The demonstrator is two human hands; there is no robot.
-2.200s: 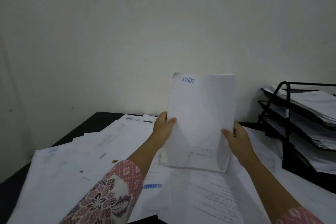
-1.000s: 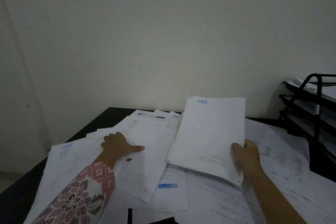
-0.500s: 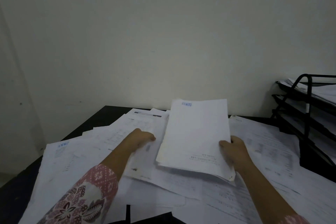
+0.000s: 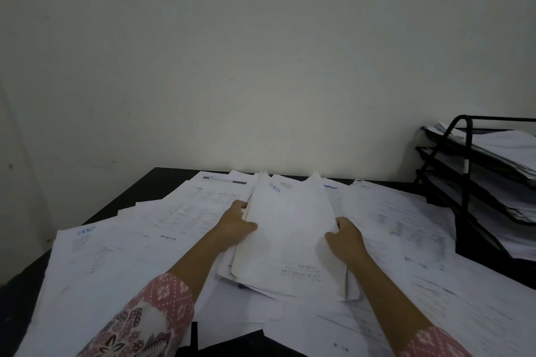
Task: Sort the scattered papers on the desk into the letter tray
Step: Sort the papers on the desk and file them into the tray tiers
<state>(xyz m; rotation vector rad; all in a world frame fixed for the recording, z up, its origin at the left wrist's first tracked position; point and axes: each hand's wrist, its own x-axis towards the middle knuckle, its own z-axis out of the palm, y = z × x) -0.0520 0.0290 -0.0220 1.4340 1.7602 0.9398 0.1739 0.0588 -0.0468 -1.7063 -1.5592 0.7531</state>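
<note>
l hand (image 4: 235, 222) & r hand (image 4: 345, 236) each curl round a side edge of the paper stack (image 4: 290, 240), thumbs on top, prob to square the sheets btwn the fingers. stack sits low over loose papers (image 4: 116, 255) on desk (image 4: 150, 185). letter tray (image 4: 465, 182), part filled, is well right of the r fingers.
</note>
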